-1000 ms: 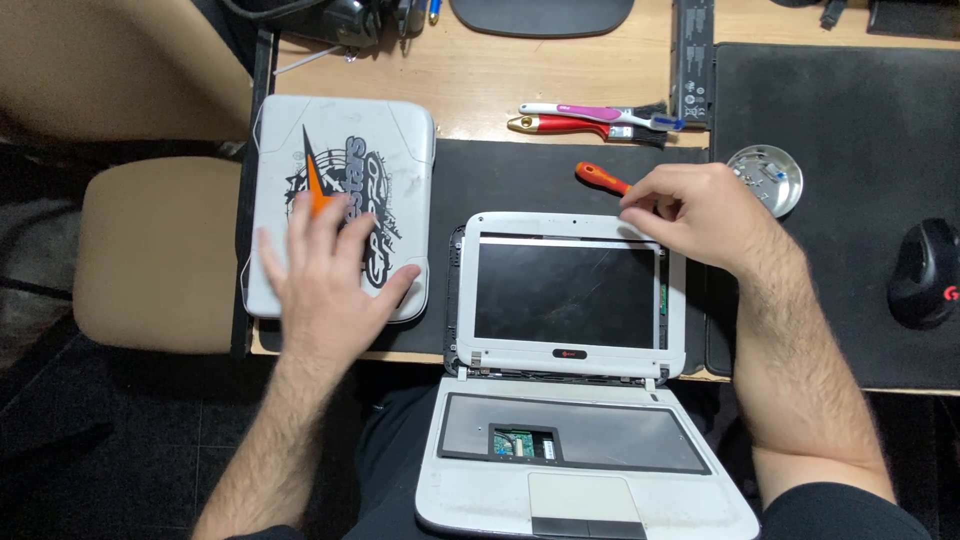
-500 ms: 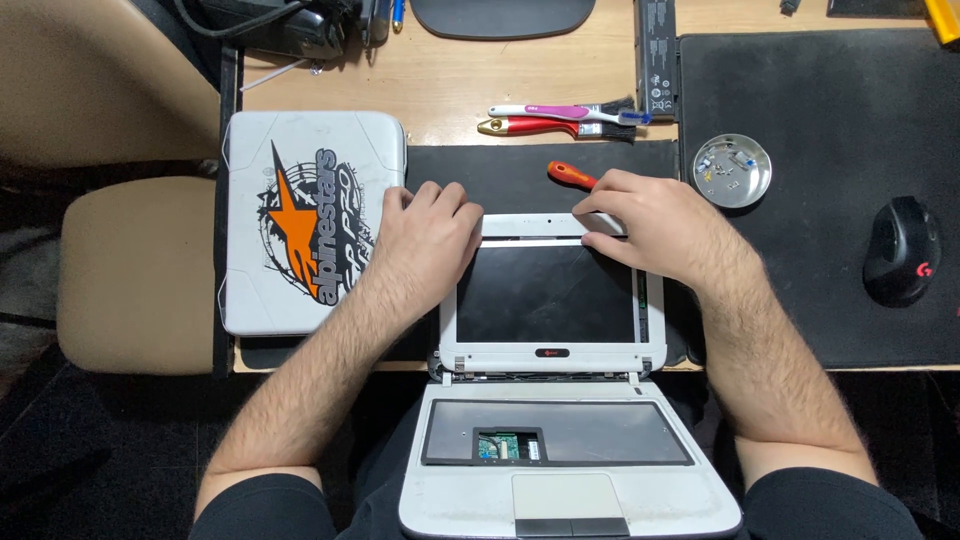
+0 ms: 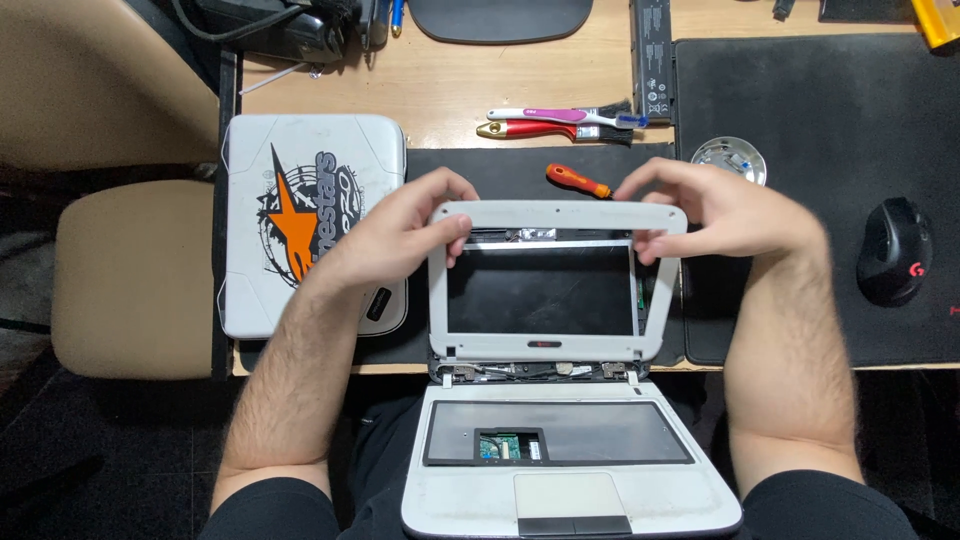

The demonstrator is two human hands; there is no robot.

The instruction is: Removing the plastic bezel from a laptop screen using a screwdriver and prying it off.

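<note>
I see the white screen bezel [image 3: 555,215] held between both hands, lifted at its top edge off the small white laptop [image 3: 570,480] that I take as my landmark. My left hand [image 3: 400,235] grips the bezel's upper left corner, fingers curled over the top rail and thumb pressed against the inner edge; my right hand [image 3: 720,210] clamps the upper right corner the same way, fingertips [image 3: 650,245] pinching the side rail. So the frame sits directly between the two hands, touching both.

The bezel's long axis runs left to right, parallel to the laptop's hinge line. Its top rail is raised away from the dark display panel [image 3: 540,290], with a strip of metal showing in the gap beneath it, while its bottom rail appears to sit down at the hinges, just above the laptop's base. The open face of the frame points up toward me.

Beyond the laptop's lid, an orange-handled screwdriver [image 3: 578,181] lies on the black mat [image 3: 820,110]. Left of the laptop rests a white lid panel with an orange star graphic [image 3: 300,215]. Right of the laptop, well apart, sits a black mouse [image 3: 893,250], and a small round metal dish [image 3: 728,156] lies just past my right hand
</note>
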